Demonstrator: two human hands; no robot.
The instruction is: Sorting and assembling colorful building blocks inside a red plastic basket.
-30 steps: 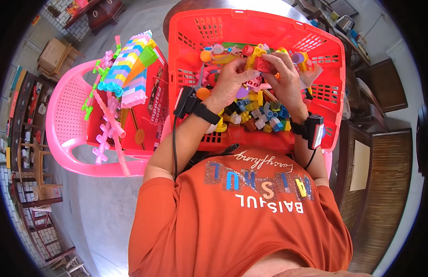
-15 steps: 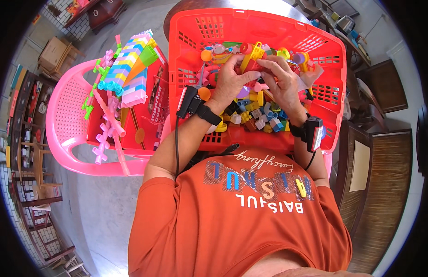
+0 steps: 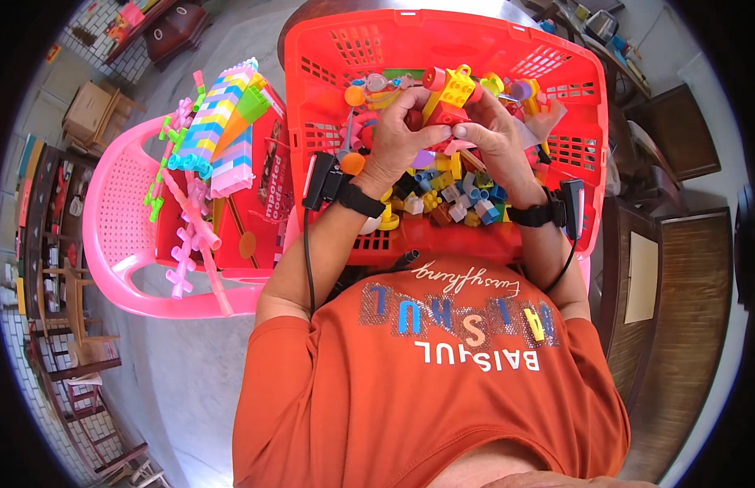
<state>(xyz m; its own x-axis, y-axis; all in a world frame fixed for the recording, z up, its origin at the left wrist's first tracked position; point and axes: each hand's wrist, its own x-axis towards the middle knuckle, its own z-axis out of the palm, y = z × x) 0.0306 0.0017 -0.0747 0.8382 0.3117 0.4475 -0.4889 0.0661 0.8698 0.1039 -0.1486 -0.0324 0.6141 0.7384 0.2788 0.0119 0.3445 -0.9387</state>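
A red and yellow toy car of building blocks, with red wheels at its sides, is held up over the big red basket. My left hand closes on its left side, and my right hand grips it from the right. Both thumbs press near the red block at its near end, their tips almost meeting. The fingers behind the toy are partly hidden. Below my hands, many loose blocks in yellow, white, blue and black lie heaped in the basket.
To the left stands a pink plastic chair with a red box on it. A striped pastel block build and pink and green connector pieces rest there. An orange ball sits inside the basket's left side. Wooden furniture stands at right.
My right hand has shifted from over the toy car to its right side, so more of its yellow top and red wheels shows. Both hands still hold it.
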